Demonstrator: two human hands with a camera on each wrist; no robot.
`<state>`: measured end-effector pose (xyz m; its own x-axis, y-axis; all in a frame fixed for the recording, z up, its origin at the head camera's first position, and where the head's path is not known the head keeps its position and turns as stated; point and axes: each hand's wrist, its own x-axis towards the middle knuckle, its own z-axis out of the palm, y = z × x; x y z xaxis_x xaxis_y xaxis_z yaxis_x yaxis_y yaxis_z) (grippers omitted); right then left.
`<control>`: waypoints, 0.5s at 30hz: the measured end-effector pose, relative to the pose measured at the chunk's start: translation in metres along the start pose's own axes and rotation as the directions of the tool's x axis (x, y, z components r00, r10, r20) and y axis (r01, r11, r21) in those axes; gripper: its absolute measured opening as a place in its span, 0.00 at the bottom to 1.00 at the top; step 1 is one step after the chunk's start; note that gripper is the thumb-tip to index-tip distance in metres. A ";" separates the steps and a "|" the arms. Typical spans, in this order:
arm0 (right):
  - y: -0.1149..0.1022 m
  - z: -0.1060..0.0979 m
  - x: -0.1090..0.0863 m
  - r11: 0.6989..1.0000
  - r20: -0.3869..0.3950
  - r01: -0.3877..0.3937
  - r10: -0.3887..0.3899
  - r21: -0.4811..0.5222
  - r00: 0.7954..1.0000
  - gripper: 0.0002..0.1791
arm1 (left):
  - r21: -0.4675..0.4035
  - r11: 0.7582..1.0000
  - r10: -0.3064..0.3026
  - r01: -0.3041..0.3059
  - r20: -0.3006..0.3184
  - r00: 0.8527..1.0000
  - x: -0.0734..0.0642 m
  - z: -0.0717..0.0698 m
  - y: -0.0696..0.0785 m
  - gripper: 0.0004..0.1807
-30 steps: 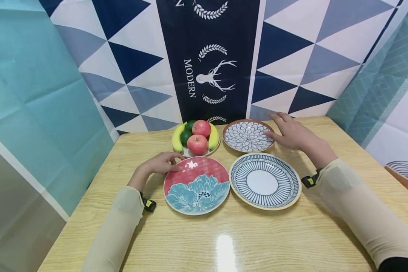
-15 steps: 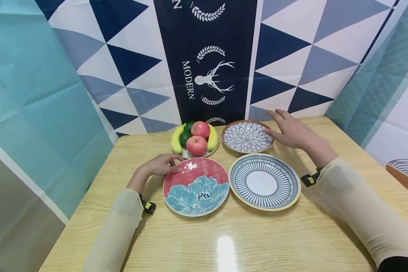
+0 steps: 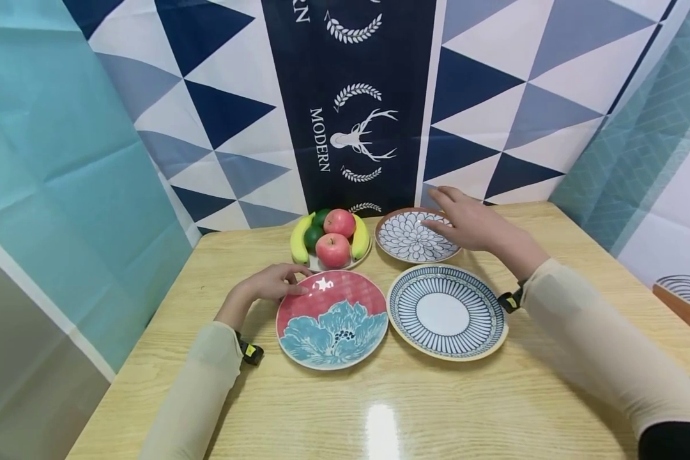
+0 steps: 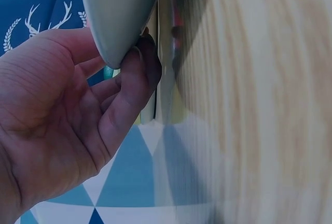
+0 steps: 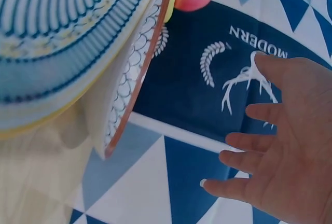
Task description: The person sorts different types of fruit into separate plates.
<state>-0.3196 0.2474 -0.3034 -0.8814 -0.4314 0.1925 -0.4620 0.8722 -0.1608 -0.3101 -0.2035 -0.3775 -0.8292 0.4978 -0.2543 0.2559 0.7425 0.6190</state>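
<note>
My left hand (image 3: 267,283) pinches the upper left rim of a red plate (image 3: 335,319) with a blue flower, thumb on top. In the left wrist view the fingers curl under the edge of that plate (image 4: 116,14). Over the right side of a brown-rimmed plate (image 3: 409,237) with a petal pattern, my right hand (image 3: 470,220) is spread with its fingers extended and nothing in it. The right wrist view has that hand (image 5: 298,136) apart from the brown rim. A blue-and-white striped plate (image 3: 443,313) lies nearer, its left edge right beside the red plate.
Behind the red plate, a small white plate (image 3: 359,260) bears apples (image 3: 333,250), bananas (image 3: 300,239) and green fruit (image 3: 314,236). A patterned cloth (image 3: 356,76) hangs behind the wooden table (image 3: 299,415). Blue-green sheeting (image 3: 63,160) hangs at the left.
My right hand has shifted left, further over the brown-rimmed plate. The left hand stays at the red plate's rim. The head view has tilted up slightly.
</note>
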 end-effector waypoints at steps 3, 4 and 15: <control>-0.009 -0.001 0.011 1.000 0.008 0.024 -0.024 -0.003 1.000 0.45 | 0.006 1.000 0.013 -0.013 -0.003 1.000 0.000 0.001 -0.001 0.23; -0.013 -0.001 0.015 0.999 0.011 0.034 -0.034 -0.003 0.999 0.45 | 0.008 1.000 0.018 -0.018 -0.003 1.000 0.001 0.001 -0.002 0.23; -0.045 0.003 0.055 0.994 0.027 0.097 -0.095 -0.051 0.995 0.45 | 0.006 1.000 0.019 -0.019 -0.004 1.000 0.003 0.000 -0.006 0.24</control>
<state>-0.3474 0.1843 -0.2883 -0.8356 -0.5186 0.1811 -0.5394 0.8370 -0.0919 -0.3138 -0.2067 -0.3820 -0.8263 0.5098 -0.2395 0.2747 0.7359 0.6188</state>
